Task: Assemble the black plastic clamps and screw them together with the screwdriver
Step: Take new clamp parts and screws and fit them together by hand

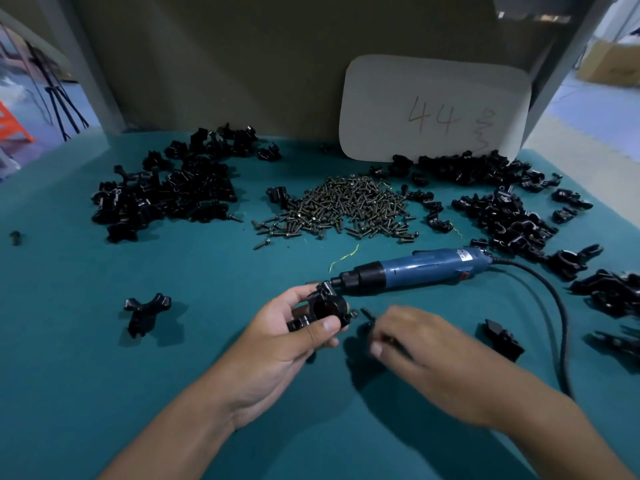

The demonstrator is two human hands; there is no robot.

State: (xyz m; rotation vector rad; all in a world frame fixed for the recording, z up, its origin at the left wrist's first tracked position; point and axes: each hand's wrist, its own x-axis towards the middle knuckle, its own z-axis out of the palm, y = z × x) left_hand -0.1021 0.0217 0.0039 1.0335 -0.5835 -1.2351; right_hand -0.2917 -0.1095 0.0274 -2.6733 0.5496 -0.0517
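You've got the clamp (323, 311) up off the table in your left hand (291, 336), thumb curled across the front and fingers wrapped behind, bore facing you. I'd guess that's so the screw hole on its right side stays open to whatever goes in next; a screw head looks to be poking out there already. Your right hand (420, 341) is blurred, fingers curled and pinching something small and dark just beside the clamp. Screw or another part, I can't tell.

The screwdriver (412, 270) lies right behind your hands, tip nearly touching the clamp and cable trailing off right, probably parked there for a quick grab.

Supplies fan out in an arc: pile of screws (341, 206) dead centre, heap of black parts (166, 192) left, another heap (498, 199) right, a few strays nearer you. All on a teal mat (86, 358). A white card (433, 109) marked "44" leans on the olive back panel, with what looks like workshop floor past both edges.
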